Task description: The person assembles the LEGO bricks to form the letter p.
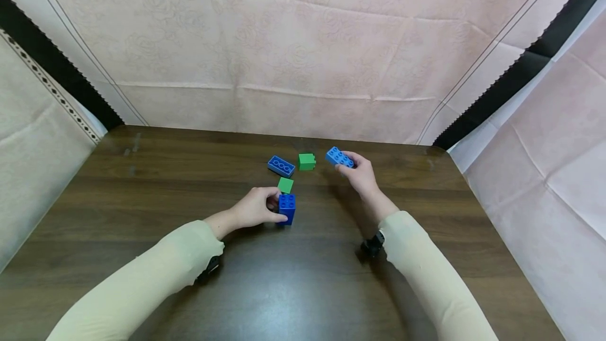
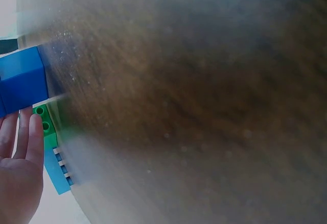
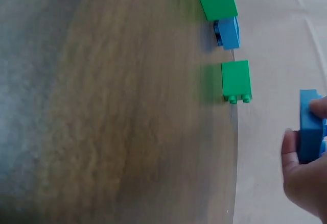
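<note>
My left hand (image 1: pixel 255 207) grips a dark blue toy building block (image 1: pixel 286 208) that stands on the table, studs up, thumb on its near side. In the left wrist view the fingers reach along the side of this blue block (image 2: pixel 24 81). Just beyond it sits a green block (image 1: pixel 285 185). My right hand (image 1: pixel 361 173) pinches a blue eight-stud brick (image 1: pixel 339 157) between thumb and fingers, above the far part of the table; the right wrist view shows this brick (image 3: pixel 309 127) too. A second green block (image 1: pixel 306 161) lies on its side left of the right hand.
Another blue brick (image 1: pixel 281 166) lies behind the nearer green block. The brown wooden table (image 1: pixel 189 172) ends at a pale cloth (image 1: pixel 303 57) hung behind it. Cloths with black bands stand at both sides.
</note>
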{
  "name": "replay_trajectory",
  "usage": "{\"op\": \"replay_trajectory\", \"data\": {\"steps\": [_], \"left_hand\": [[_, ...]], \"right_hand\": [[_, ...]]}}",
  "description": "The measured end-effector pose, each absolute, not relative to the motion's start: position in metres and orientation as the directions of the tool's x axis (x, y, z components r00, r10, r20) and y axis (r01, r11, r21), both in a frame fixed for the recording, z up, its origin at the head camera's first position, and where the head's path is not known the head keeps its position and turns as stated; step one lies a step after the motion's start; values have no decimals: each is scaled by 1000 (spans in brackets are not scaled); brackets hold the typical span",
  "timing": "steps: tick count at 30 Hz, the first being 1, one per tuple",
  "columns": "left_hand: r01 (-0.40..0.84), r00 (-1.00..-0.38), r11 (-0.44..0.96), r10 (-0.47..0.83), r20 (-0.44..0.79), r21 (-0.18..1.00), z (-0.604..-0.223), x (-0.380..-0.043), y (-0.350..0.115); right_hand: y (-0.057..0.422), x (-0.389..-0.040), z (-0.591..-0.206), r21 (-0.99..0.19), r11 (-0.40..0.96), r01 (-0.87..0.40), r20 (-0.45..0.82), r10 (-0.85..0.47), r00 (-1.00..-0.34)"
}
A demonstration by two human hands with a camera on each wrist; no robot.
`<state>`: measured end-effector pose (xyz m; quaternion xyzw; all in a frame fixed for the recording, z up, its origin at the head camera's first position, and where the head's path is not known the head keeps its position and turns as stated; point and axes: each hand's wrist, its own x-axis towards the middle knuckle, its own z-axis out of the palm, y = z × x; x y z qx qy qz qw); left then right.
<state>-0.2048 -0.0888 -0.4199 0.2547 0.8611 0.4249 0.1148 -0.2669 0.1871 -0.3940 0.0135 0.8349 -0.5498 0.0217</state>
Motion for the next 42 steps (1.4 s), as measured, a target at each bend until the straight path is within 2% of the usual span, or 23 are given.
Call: {"op": "replay_trajectory", "data": {"steps": [5, 10, 24, 33, 42], "left_hand": [[340, -845, 510, 535, 19, 790, -420, -205, -89], [337, -845, 507, 535, 17, 794, -420, -205, -89], [331, -848, 510, 531, 13, 794, -420, -204, -88], [330, -846, 512, 532, 8, 793, -418, -203, -89], [330, -845, 506, 535, 11, 797, -420, -204, -89]], "right_hand": [[183, -259, -389, -912, 406, -65, 57, -32, -998], [177, -250, -384, -901, 414, -131, 108, -80, -991], [157, -228, -378, -905, 365, -219, 129, -256, -958], [147, -220, -380, -908, 322, -270, 122, -413, -903], [139, -216, -384, -912, 328, -245, 74, -456, -887]]}}
